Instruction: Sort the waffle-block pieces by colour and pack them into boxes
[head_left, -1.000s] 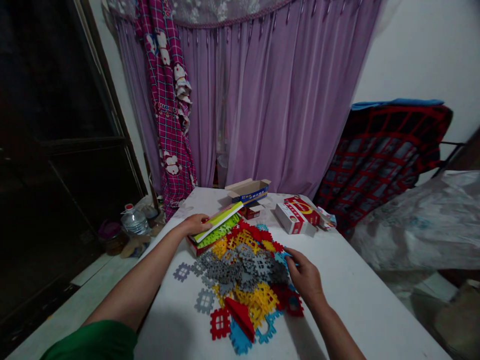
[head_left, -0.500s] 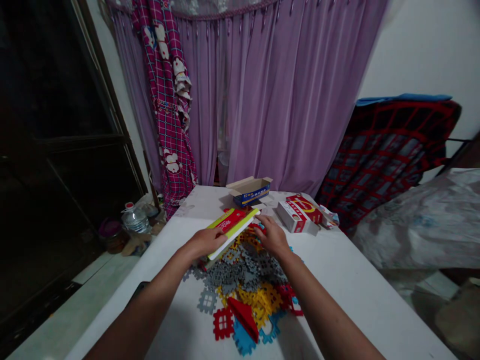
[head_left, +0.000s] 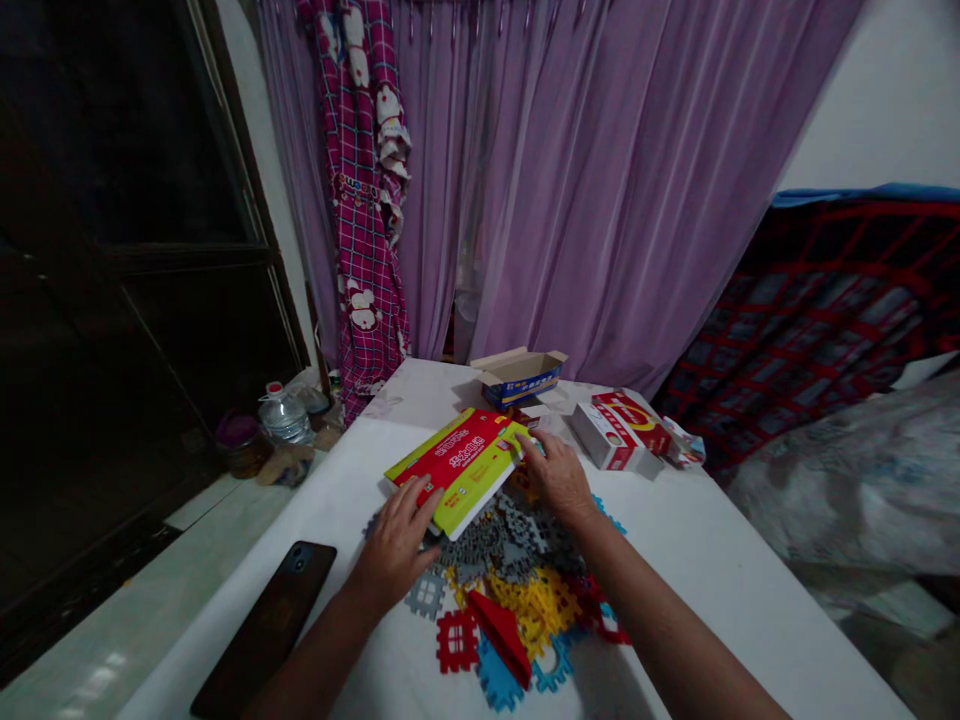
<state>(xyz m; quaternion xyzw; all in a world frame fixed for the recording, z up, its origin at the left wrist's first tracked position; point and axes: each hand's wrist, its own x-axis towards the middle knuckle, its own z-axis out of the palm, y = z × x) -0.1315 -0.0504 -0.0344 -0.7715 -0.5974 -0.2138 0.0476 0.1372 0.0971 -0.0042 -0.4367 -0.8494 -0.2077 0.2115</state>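
Observation:
A red and yellow-green cardboard box [head_left: 461, 458], looking rather flat, is held at a slant above a heap of plastic building pieces. My left hand [head_left: 397, 540] grips its near left edge, fingers over the printed face and thumb low by the near edge. At the right corner, my right hand [head_left: 559, 475] has its fingers closed on the box, partly hidden behind it. Below lie grey interlocking pieces [head_left: 495, 545], yellow pieces [head_left: 540, 605], a red window piece [head_left: 457, 641], a red folded piece [head_left: 501, 630] and blue toothed pieces [head_left: 499, 675].
An open blue box [head_left: 523, 385] stands at the table's far side. A white and red box [head_left: 611, 440] lies to the right. On the left of the white table [head_left: 720, 580] is a dark phone [head_left: 274, 620]. A water bottle [head_left: 285, 415] stands on the floor.
The box has turned so its printed face shows more fully toward me. My left hand has shifted nearer along its edge. My view has moved, bringing the phone into sight.

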